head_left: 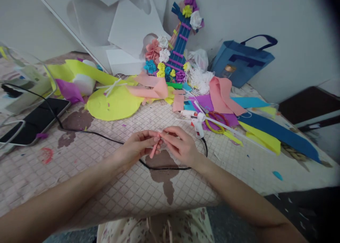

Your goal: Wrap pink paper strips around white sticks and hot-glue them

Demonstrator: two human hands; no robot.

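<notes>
Both my hands meet over the middle of the quilted table cover point(111, 186). My left hand point(139, 145) pinches a narrow pink felt strip point(154, 148) that hangs down from its fingertips. My right hand point(180, 145) pinches the top end of the same strip, fingers pressed together. A white glue gun point(197, 122) lies just beyond my right hand, its black cord point(87, 131) curling under my wrists and off to the left.
Yellow felt circle point(113, 105), pink felt pieces point(225, 96), blue and yellow felt strips point(268, 133) and scissors point(217, 120) lie behind. A felt guitar with paper flowers point(176, 48) leans on the wall beside a blue bag point(243, 60). A phone point(34, 120) lies at left.
</notes>
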